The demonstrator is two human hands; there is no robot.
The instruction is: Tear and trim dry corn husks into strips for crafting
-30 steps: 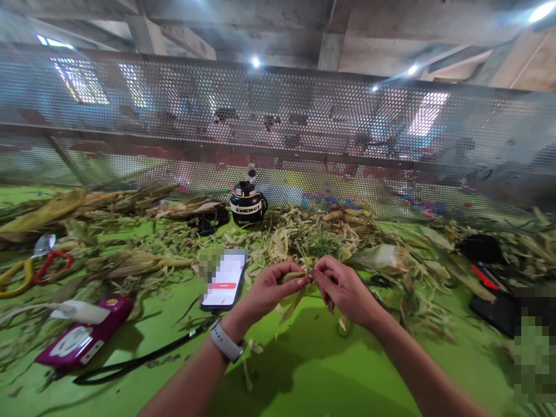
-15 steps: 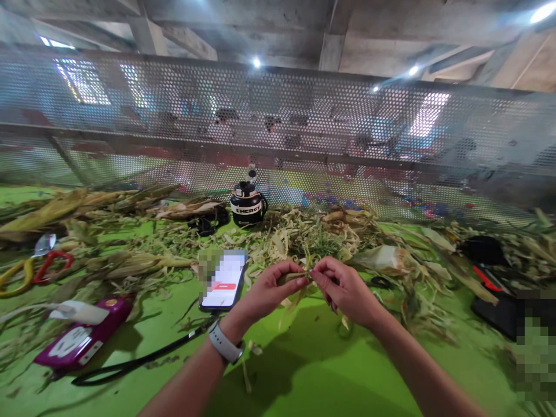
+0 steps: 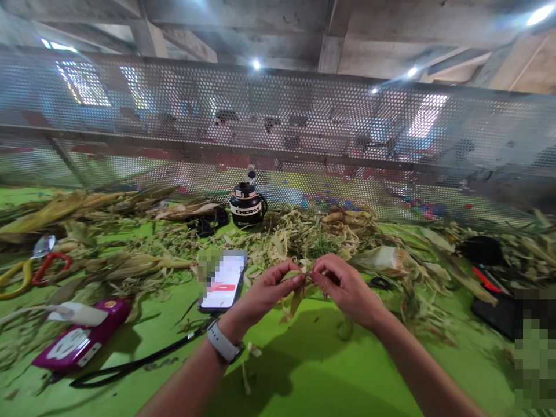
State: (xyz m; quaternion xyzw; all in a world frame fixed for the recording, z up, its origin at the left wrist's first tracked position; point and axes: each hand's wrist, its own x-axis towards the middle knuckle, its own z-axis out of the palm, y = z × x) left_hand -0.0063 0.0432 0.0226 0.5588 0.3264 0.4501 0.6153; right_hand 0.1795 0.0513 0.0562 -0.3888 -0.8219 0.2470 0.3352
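Observation:
My left hand, with a white watch on the wrist, pinches one end of a small piece of corn husk above the green table. My right hand pinches the other end of the same piece, fingertips nearly touching the left ones. A strip of husk hangs down between the hands. Just behind them lies a heap of torn husks.
A lit phone lies left of my hands with a black cable running from it. A magenta device, red and yellow scissors, a black jar, whole corn ears and a perforated metal screen surround the spot.
Both hands have lifted slightly with the husk piece and stay pinched together. Nothing else has moved.

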